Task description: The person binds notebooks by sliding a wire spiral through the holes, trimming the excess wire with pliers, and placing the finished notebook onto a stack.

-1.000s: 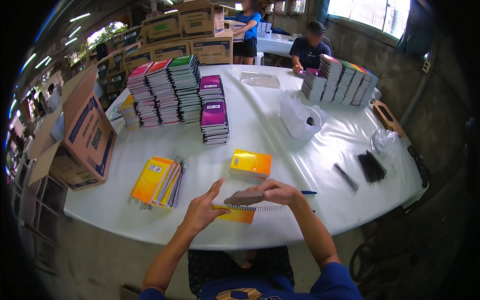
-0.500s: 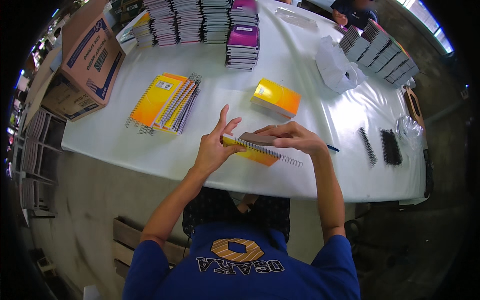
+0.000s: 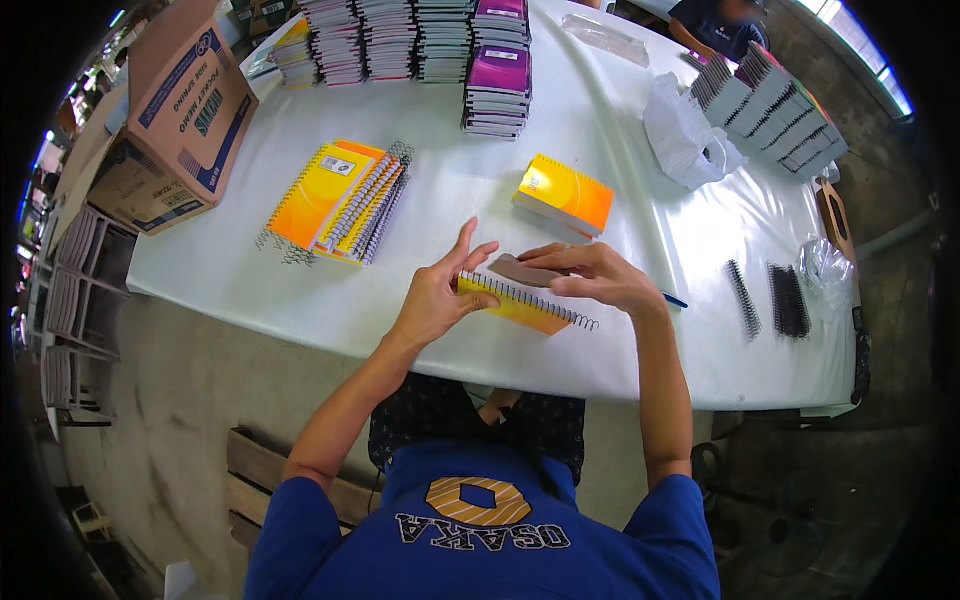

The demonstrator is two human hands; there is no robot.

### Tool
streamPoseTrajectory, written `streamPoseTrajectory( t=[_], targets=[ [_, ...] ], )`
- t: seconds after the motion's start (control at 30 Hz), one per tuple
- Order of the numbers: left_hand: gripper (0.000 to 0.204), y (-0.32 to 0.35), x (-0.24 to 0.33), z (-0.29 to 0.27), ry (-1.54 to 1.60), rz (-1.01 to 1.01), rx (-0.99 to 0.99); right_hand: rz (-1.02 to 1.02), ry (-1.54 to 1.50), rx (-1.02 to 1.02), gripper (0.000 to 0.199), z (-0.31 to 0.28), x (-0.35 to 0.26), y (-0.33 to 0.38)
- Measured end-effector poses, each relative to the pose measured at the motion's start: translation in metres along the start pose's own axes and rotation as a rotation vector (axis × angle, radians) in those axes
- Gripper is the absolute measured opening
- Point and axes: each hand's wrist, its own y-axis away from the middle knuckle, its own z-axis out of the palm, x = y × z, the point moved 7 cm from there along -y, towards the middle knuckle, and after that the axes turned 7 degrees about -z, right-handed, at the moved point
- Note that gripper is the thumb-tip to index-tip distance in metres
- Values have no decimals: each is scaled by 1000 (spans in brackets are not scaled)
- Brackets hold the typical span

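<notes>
A small yellow-orange notebook [image 3: 532, 317] is in my left hand [image 3: 432, 300], thumb on its near face and the other fingers behind or raised. A dark wire coil [image 3: 583, 322] runs through the holes along its upper edge, and a short loose end sticks out at the right. My right hand [image 3: 605, 278] is closed on a flat brownish-grey piece [image 3: 522, 271], whose exact kind I cannot tell, against the coil's far side. Just beyond lies a stack of yellow-orange notebooks or covers [image 3: 568, 192].
Yellow-orange notebooks with coils protruding [image 3: 325, 195] lie to the left, near a cardboard box [image 3: 190, 120]. Purple notebooks [image 3: 497, 85] are stacked behind. Loose black coils [image 3: 789, 300], a white plastic bag [image 3: 680, 135] and more notebook stacks [image 3: 770, 110] occupy the right. A person [image 3: 715, 28] sits opposite.
The coil's loose end at the notebook's right has become shorter. Both hands keep nearly the same hold, and the whole view has shifted slightly.
</notes>
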Motion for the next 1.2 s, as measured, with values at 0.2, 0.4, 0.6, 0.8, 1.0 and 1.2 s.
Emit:
streamPoseTrajectory(
  t=[0.2,0.4,0.6,0.8,1.0,1.2],
  targets=[
    [81,-8,-2,8,116,-138,-354,-4,259,460,53,-84,-18,93],
    [66,-3,1,7,204,-13,-273,143,1037,715,54,-66,19,143],
    [59,0,15,15,144,-46,-158,138,1424,705,42,-10,35,138],
    [51,8,56,19,-622,292,213,46,1049,762,40,27,19,88],
    [48,9,34,21,-759,209,282,30,1149,751,31,23,39,81],
    [50,5,-1,13,-601,380,312,-515,799,361,33,128,-1,85]
  ],
)
